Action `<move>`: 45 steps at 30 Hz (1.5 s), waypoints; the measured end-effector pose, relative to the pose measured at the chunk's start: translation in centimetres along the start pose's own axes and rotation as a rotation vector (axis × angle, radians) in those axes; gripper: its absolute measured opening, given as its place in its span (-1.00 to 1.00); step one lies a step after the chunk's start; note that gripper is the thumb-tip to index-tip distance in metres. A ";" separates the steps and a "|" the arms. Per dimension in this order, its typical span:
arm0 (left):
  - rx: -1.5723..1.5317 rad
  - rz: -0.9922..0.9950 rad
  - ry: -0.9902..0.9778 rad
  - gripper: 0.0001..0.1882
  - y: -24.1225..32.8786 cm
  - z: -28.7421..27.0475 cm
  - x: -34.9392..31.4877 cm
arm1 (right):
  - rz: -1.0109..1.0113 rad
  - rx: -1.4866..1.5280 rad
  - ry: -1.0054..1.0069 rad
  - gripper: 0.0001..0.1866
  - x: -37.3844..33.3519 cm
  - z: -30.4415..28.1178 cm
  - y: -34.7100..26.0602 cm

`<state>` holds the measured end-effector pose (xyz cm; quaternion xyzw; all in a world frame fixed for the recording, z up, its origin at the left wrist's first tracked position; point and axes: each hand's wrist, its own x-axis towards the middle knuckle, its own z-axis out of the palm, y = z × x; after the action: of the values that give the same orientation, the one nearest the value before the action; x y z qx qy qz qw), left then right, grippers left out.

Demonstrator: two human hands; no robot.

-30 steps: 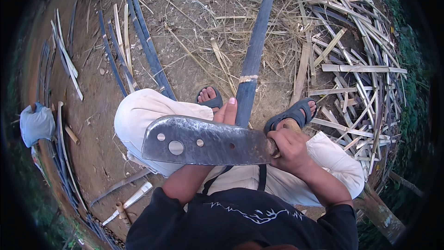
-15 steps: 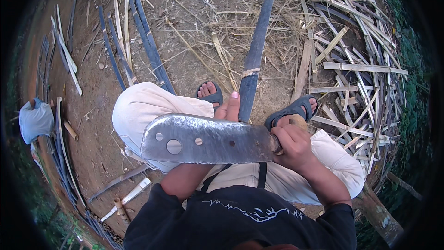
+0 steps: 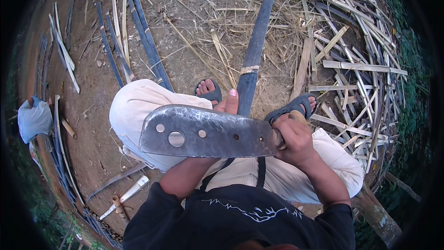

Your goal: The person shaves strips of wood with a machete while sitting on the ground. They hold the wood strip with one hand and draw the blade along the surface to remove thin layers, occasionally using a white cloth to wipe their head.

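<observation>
My right hand [image 3: 294, 140] is closed round the handle of a broad cleaver [image 3: 212, 132]. Its wide steel blade has several round holes and lies flat across my lap, pointing left. Behind the blade, my left hand [image 3: 229, 103] grips the near end of a long dark bamboo strip [image 3: 257, 46]; the thumb shows along the strip's left edge, while the other fingers are hidden. A pale node ring crosses the bamboo just ahead of that thumb, and its far end runs away over the ground. The cleaver covers the strip's near end.
Split bamboo pieces [image 3: 351, 67] lie heaped on the right. Several dark strips [image 3: 143, 28] rest on the soil at the left, with a pale cloth bundle [image 3: 34, 118] farther out. Shavings [image 3: 282, 28] litter the ground ahead. A log [image 3: 377, 215] lies at lower right.
The cleaver has risen slightly, its blade end more than its handle, and its face has turned a little. My left hand and the bamboo strip have barely shifted.
</observation>
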<state>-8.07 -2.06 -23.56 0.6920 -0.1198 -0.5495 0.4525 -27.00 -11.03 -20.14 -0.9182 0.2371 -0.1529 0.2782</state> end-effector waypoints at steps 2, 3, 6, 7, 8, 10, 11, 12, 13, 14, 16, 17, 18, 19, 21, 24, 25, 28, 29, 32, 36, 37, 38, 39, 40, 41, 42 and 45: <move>-0.129 0.040 -0.022 -0.63 -0.6 0.1 0.2 | 0.004 0.018 0.017 -0.59 0.0 0.2 0.1; -0.122 0.082 -0.031 -0.63 -0.8 0.1 0.3 | 0.005 0.028 0.024 -0.58 0.0 0.4 0.3; -0.100 0.160 -0.078 -0.61 -0.7 -0.2 0.1 | -0.022 0.003 -0.007 -0.59 0.2 0.3 1.8; -0.149 0.149 -0.099 -0.61 -0.6 -0.2 0.1 | -0.022 0.002 -0.013 -0.60 0.2 0.5 2.0; -0.314 0.084 -0.123 -0.61 -0.5 -0.1 0.3 | -0.022 0.001 -0.018 -0.60 0.1 0.6 2.2; -0.251 0.131 -0.092 -0.58 -1.9 0.1 0.4 | -0.019 -0.008 -0.010 -0.61 0.4 0.6 2.7; -0.023 0.239 -0.039 -0.52 -4.9 0.1 0.6 | -0.013 -0.017 0.002 -0.62 0.6 0.5 2.9; 0.025 0.216 -0.057 -0.50 -4.3 0.2 0.5 | -0.004 -0.030 0.016 -0.62 0.7 0.3 3.4; 0.073 0.191 -0.074 -0.48 -3.7 0.3 0.3 | 0.052 -0.055 0.026 -0.62 0.6 0.1 4.0; -0.059 0.035 -0.157 -0.49 -2.8 -0.2 -0.1 | 0.107 -0.080 0.037 -0.63 0.5 0.1 4.9; -0.303 -0.138 -0.197 -0.54 -0.6 -0.2 -0.8 | 0.165 -0.078 0.044 -0.65 0.1 0.2 5.5; -0.412 -0.145 -0.162 -0.59 -0.7 0.2 -0.7 | 0.111 -0.080 0.042 -0.66 -0.2 0.1 5.3; -0.497 -0.007 0.012 -0.64 -3.5 1.2 -0.4 | 0.047 -0.070 0.032 -0.67 0.0 0.3 4.5; -0.519 0.021 0.048 -0.64 -3.7 1.2 -0.5 | -0.007 -0.061 0.027 -0.68 0.2 0.4 3.8; -0.507 -0.035 -0.022 -0.60 -1.6 0.9 -1.2 | 0.028 -0.089 0.002 -0.70 0.5 -0.1 3.6; -0.440 -0.197 -0.272 -0.55 2.4 0.3 -1.8 | 0.340 -0.122 0.035 -0.71 1.4 -0.1 7.2; -0.426 -0.195 -0.272 -0.55 2.2 0.3 -1.9 | 0.332 -0.120 0.016 -0.71 1.0 -0.3 7.2; -0.410 -0.182 -0.259 -0.54 1.4 0.0 -2.0 | 0.245 -0.143 -0.039 -0.72 0.3 -0.7 6.7; -0.422 -0.198 -0.249 -0.54 1.2 0.1 -2.0 | 0.174 -0.174 -0.051 -0.73 0.5 -0.8 7.3; -0.432 -0.233 -0.294 -0.56 1.3 0.0 -1.7 | 0.234 -0.175 -0.059 -0.77 2.3 -1.3 8.7; -0.434 -0.226 -0.274 -0.51 1.9 0.4 -1.7 | 0.290 -0.226 -0.121 -0.75 4.9 -4.1 13.6; -0.462 -0.249 -0.283 -0.50 1.9 0.2 -1.6 | 0.243 -0.257 -0.165 -0.74 5.5 -4.8 13.0; -0.490 -0.271 -0.292 -0.49 2.0 -0.1 -1.5 | 0.196 -0.288 -0.208 -0.73 6.3 -5.6 12.0; -0.522 -0.292 -0.299 -0.49 2.2 -0.2 -1.6 | 0.146 -0.321 -0.252 -0.72 7.0 -6.4 11.1; -0.520 -0.332 -0.278 -0.48 2.7 -0.1 -1.8 | 0.054 -0.355 -0.316 -0.71 7.4 -6.7 10.5; -0.521 -0.339 -0.291 -0.49 2.9 0.1 -1.9 | -0.035 -0.342 -0.320 -0.71 7.7 -6.7 10.5; -0.519 -0.350 -0.302 -0.49 2.8 0.2 -2.0 | -0.123 -0.325 -0.323 -0.71 7.9 -6.5 10.6; -0.497 -0.383 -0.300 -0.52 2.6 0.1 -2.0 | -0.163 -0.332 -0.322 -0.74 9.5 -6.3 12.3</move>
<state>-8.07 -2.22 -20.26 0.4824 0.0845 -0.7323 0.4732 -25.93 -27.73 -20.89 -0.9799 0.1366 0.0145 0.1446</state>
